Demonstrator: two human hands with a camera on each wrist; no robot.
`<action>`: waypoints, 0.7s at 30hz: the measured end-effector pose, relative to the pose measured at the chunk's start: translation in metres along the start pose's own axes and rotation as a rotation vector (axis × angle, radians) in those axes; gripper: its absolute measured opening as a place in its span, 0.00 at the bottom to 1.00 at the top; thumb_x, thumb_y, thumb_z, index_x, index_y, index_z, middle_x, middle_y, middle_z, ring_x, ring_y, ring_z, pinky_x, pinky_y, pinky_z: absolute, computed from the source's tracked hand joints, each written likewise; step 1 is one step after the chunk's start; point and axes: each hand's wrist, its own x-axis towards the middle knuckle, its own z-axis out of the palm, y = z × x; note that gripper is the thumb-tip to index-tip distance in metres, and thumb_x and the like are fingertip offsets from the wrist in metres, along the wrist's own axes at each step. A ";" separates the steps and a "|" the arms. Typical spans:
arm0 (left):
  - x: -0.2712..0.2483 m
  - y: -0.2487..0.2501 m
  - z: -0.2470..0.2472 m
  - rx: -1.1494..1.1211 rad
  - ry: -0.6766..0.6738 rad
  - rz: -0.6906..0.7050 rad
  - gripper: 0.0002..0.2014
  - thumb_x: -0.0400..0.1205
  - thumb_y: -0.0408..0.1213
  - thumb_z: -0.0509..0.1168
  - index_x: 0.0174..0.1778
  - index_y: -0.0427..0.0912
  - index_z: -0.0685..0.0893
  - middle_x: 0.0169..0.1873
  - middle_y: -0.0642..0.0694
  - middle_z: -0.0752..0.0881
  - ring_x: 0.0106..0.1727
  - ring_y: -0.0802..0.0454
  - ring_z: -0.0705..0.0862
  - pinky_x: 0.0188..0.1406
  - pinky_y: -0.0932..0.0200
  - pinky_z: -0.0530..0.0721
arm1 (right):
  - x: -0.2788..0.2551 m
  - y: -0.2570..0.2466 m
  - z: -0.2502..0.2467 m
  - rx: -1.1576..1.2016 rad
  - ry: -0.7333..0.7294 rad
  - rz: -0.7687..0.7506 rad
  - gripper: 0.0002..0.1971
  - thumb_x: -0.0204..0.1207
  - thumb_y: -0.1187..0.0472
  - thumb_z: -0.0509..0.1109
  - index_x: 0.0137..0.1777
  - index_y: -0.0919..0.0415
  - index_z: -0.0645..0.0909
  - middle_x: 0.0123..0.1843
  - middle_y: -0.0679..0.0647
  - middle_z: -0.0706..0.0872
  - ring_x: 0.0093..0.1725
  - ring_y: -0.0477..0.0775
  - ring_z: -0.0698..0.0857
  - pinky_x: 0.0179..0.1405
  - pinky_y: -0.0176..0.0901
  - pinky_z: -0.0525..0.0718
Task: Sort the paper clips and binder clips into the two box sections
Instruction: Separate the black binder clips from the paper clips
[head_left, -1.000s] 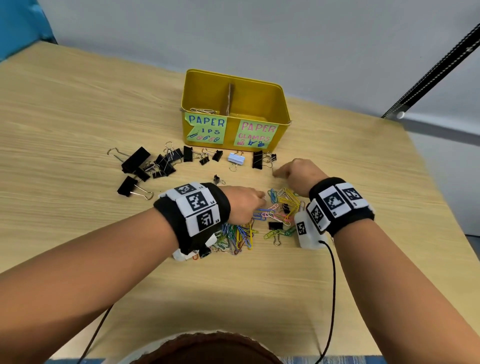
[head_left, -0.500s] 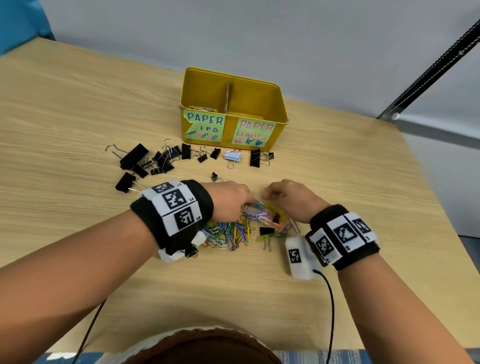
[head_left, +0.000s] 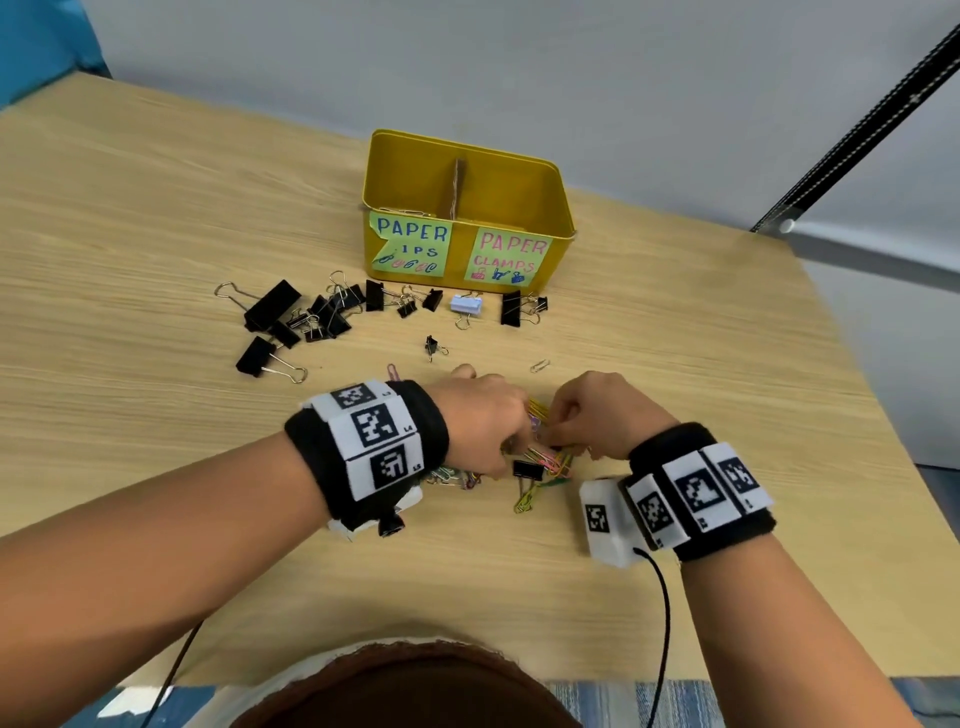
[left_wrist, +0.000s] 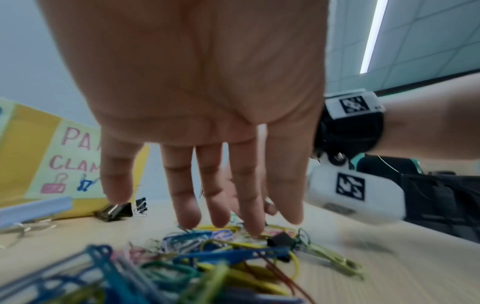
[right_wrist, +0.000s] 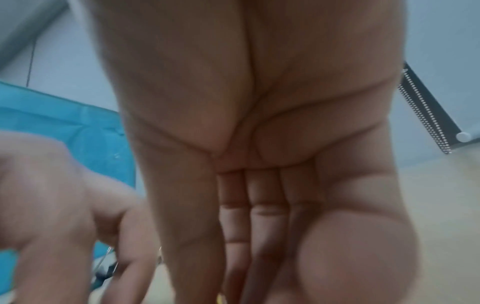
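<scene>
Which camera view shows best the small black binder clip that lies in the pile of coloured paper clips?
The head view: the small black binder clip lies sharp and unobstructed between both hands, among the coloured paper clips. The left wrist view shows it too, but blurred, just beyond the fingers. The right wrist view shows nothing recognisable of it.

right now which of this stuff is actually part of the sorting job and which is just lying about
Part of the job:
- yellow box with two labelled sections
- coloured paper clips under both hands
- black binder clips on the table
- pale blue binder clip
- left hand, right hand

Just lying about:
- wooden table
- wrist cable
- blue object, far left corner
</scene>
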 end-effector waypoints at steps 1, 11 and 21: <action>0.002 0.003 0.000 0.013 0.029 -0.014 0.15 0.79 0.49 0.63 0.58 0.50 0.84 0.58 0.50 0.78 0.67 0.49 0.73 0.71 0.44 0.66 | 0.001 0.001 -0.005 0.047 0.015 0.014 0.04 0.71 0.64 0.71 0.37 0.62 0.85 0.28 0.53 0.82 0.26 0.49 0.80 0.27 0.41 0.83; 0.018 0.025 0.003 0.148 0.088 -0.024 0.07 0.83 0.37 0.59 0.39 0.43 0.77 0.42 0.45 0.82 0.56 0.45 0.81 0.65 0.45 0.68 | 0.025 0.002 -0.016 0.161 0.277 0.021 0.26 0.75 0.67 0.64 0.75 0.55 0.69 0.61 0.58 0.82 0.55 0.56 0.81 0.43 0.39 0.83; 0.001 -0.015 -0.022 -0.344 0.296 -0.218 0.06 0.78 0.40 0.67 0.45 0.44 0.89 0.40 0.52 0.85 0.45 0.52 0.82 0.56 0.53 0.81 | 0.017 0.010 -0.007 0.093 0.190 -0.044 0.19 0.75 0.73 0.58 0.56 0.59 0.87 0.63 0.57 0.86 0.60 0.54 0.81 0.56 0.34 0.72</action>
